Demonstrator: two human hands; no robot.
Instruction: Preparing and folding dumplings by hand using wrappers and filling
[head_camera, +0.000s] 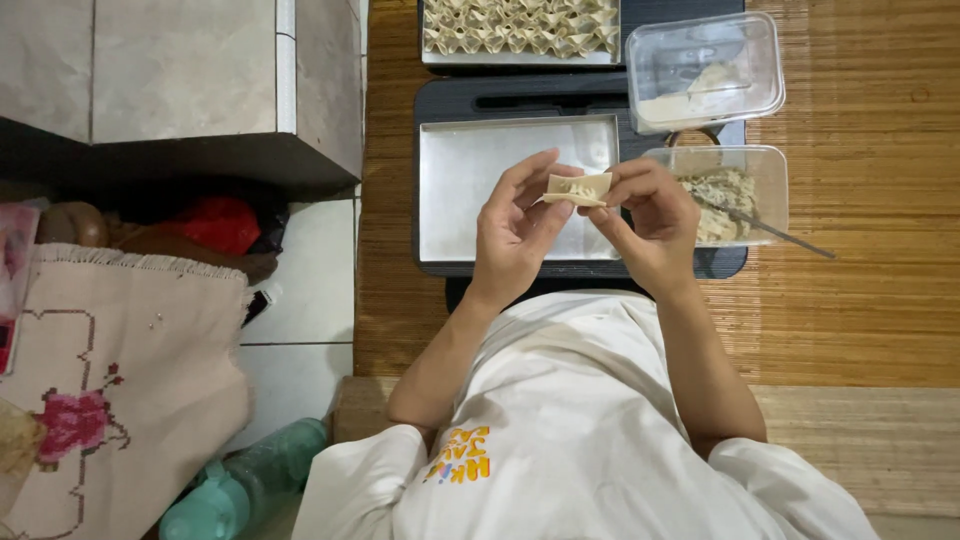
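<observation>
Both hands pinch one small, pale square dumpling wrapper (577, 189) with a dab of filling on it: the left hand (515, 232) closes thumb and fingers on its left edge, the right hand (650, 222) closes on its right edge. The wrapper is held in the air above an empty, shallow rectangular metal tray (470, 190), which sits on a black plastic tray (432, 100). Just right of the right hand stands a clear plastic tub of shredded pale filling (735, 190) with a thin metal utensil (780, 235) leaning out of it. Beyond it is a second clear plastic tub (700, 70). At the top edge, another metal tray holds rows of folded dumplings (520, 25). All rest on a woven brown mat (860, 250)
</observation>
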